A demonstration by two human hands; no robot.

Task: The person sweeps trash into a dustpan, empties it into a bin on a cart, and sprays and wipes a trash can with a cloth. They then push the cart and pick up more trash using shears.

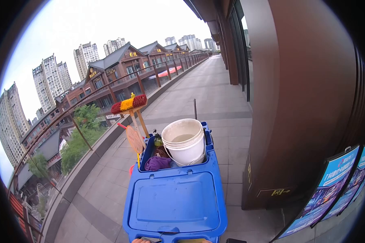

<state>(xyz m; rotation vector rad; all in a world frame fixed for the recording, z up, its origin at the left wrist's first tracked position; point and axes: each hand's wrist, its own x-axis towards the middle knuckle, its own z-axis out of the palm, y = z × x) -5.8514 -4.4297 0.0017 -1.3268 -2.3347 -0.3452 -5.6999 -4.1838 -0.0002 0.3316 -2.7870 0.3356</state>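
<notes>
A blue cleaning cart (174,202) with a closed lid stands right in front of me. At the bottom edge, the fingers of my left hand (141,240) are closed over its near handle. Only a sliver of my right hand (207,241) shows, at the same handle farther right; most of both hands is out of frame. In the cart's front tray sit a white bucket (192,150), a purple cloth (157,163) and a spray bottle (157,140). A red and yellow broom (129,104) stands bristles up at the left, beside an orange fly swatter (134,139).
A paved walkway (202,85) stretches ahead. Along the left runs a railing (140,83) on a low curb, with buildings and trees beyond. A brown pillar (296,101) rises close on the right, with blue poster stands (328,190) near its foot.
</notes>
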